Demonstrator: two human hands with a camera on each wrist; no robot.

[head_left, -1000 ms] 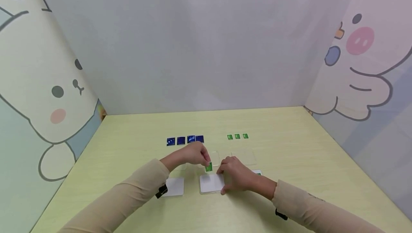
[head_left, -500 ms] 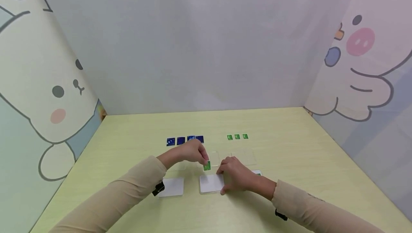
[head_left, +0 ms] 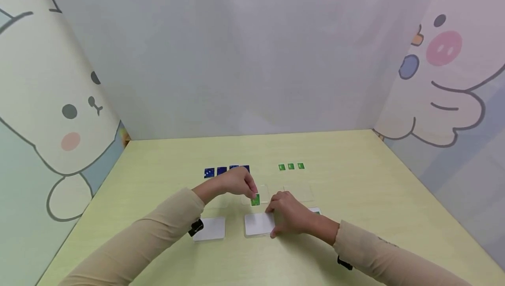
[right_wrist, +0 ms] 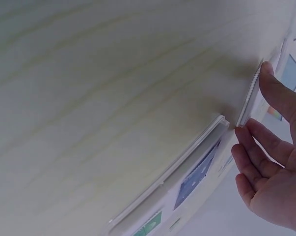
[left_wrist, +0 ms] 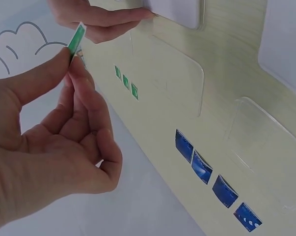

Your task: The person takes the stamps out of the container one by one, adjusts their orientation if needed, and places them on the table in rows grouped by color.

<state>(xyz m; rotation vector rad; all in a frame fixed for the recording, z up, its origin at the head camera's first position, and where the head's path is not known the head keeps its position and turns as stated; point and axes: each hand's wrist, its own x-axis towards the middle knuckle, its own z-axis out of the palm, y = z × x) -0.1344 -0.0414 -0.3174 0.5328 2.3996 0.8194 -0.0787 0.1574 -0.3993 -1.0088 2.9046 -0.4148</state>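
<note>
In the head view, the left hand (head_left: pixel 238 181) pinches a small green card (head_left: pixel 255 200) above the worktop (head_left: pixel 169 156), at 12 o'clock from a white case (head_left: pixel 258 224); the right hand (head_left: pixel 293 214) grips that case at 3 o'clock. Four blue cards (head_left: pixel 222 171) lie at 11 o'clock from it, three other green cards (head_left: pixel 290 166) at 1. In the left wrist view, the pinched card tilts at 12 o'clock from the palm. In the right wrist view, thumb and fingers span the case's end, though the grip's firmness is hard to judge.
</note>
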